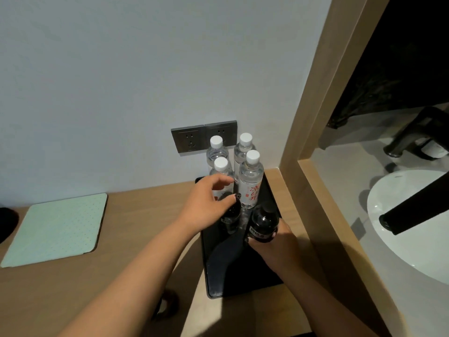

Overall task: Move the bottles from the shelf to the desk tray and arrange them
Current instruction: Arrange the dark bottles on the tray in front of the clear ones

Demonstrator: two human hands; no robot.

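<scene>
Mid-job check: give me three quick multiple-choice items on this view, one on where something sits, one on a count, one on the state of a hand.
1. Where does the black tray lie?
A. on the wooden desk, near the wall sockets
B. in the white sink
C. on the green mat

2. How many clear bottles with white caps stand on the tray?
A. two
B. four
C. six

3. What is the right hand doing?
A. resting flat on the desk
B. gripping a dark bottle
C. touching a socket

Answers:
1. A: the tray lies on the desk, its far end below the sockets.
2. B: four white caps show in two rows at the tray's far end.
3. B: its fingers wrap the lower part of the right dark bottle; the left hand reaches over the other dark bottle.
</scene>
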